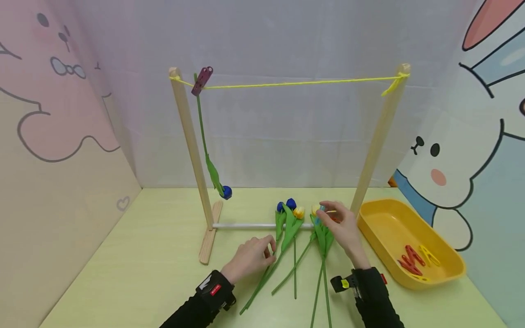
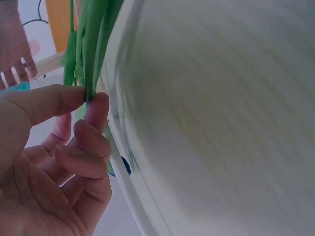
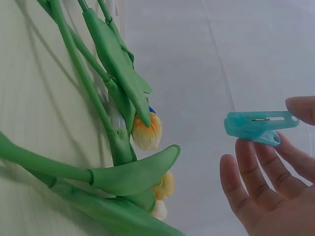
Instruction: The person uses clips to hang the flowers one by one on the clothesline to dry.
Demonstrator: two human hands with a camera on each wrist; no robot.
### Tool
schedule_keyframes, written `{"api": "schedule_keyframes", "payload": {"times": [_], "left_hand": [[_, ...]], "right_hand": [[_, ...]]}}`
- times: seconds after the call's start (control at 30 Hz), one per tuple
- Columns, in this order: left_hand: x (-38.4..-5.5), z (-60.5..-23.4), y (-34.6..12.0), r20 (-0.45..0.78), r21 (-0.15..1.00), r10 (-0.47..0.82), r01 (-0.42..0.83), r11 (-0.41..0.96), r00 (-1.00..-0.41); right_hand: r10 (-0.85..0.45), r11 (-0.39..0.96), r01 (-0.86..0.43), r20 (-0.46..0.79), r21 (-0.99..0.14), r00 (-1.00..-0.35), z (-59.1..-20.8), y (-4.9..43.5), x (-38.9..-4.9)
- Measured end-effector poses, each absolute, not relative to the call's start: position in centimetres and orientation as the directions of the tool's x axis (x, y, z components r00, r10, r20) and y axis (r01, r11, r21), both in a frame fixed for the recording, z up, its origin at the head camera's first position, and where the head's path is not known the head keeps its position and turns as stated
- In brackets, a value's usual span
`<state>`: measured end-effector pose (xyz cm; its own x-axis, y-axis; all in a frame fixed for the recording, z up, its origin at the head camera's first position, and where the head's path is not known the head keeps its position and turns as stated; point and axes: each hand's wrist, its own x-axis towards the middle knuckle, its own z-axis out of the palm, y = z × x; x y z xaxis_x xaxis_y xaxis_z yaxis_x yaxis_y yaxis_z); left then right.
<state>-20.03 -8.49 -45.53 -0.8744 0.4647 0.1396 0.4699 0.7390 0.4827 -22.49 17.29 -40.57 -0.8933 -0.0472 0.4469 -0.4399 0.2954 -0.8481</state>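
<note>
Thumb and forefinger of my left hand (image 1: 249, 258) pinch the green stem of an artificial tulip (image 2: 92, 54) in the bunch on the table. My right hand (image 1: 341, 228) holds a teal clothespin (image 3: 256, 124) between thumb and fingers, raised over the right-hand tulips. Blue tulip heads (image 1: 290, 203) and a yellow one (image 1: 299, 212) lie at the far end of the bunch, stems toward me. One more blue tulip (image 1: 226, 192) hangs head-down from a yellow cord (image 1: 287, 84), clipped by a dark purple clothespin (image 1: 202, 81) near the left post.
Two wooden posts, left (image 1: 189, 146) and right (image 1: 379, 141), carry the cord, with a white bar (image 1: 246, 226) low between them. At right stands a yellow tray (image 1: 385, 214) with red clothespins (image 1: 414, 256) and yellow clothespins (image 1: 429, 256). A white curtain (image 1: 283, 136) hangs behind.
</note>
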Motion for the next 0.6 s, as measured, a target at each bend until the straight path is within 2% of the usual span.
{"api": "schedule_keyframes", "payload": {"times": [0.23, 0.4, 0.6], "left_hand": [[-20.6, -45.4, -9.1, 0.123, 0.622, 0.499, 0.458, 0.634, -0.858], [-20.8, -45.0, -9.4, 0.134, 0.662, 0.555, 0.491, 0.566, -0.821], [-20.7, -44.7, -9.7, 0.166, 0.714, 0.549, 0.484, 0.506, -0.819]], "right_hand": [[-0.003, 0.231, -0.443, 0.455, -0.866, -0.891, -41.2, 17.7, -22.5], [0.014, 0.219, -0.458, 0.472, -0.862, -0.882, -41.2, 17.9, -22.6], [0.003, 0.159, -0.447, 0.453, -0.88, -0.892, -41.2, 18.3, -22.5]]}}
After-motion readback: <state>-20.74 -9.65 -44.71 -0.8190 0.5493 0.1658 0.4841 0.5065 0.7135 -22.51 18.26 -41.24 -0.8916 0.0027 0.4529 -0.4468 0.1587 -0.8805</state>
